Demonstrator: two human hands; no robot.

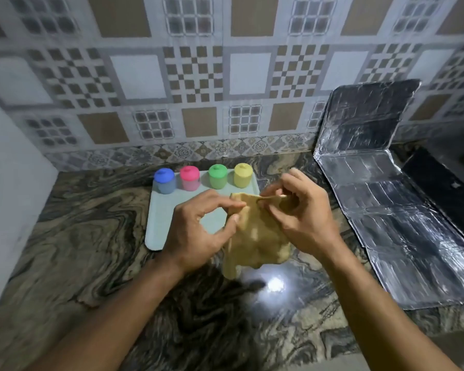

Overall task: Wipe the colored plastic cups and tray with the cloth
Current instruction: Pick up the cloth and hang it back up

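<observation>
While the marbled tabletop runs under a tiled wall, a foil sheet lies folded at its right, part flat and part leaning up against the wall. A pale tray sits on the tabletop near the wall. Held in the air over the tray's right edge, the tan cloth hangs down in folds. The left hand pinches its upper left edge, a closed grip on cloth. The right hand pinches the upper right edge likewise. 4 upside-down cups stand in a row along the tray's far edge: blue, pink, green, yellow.
</observation>
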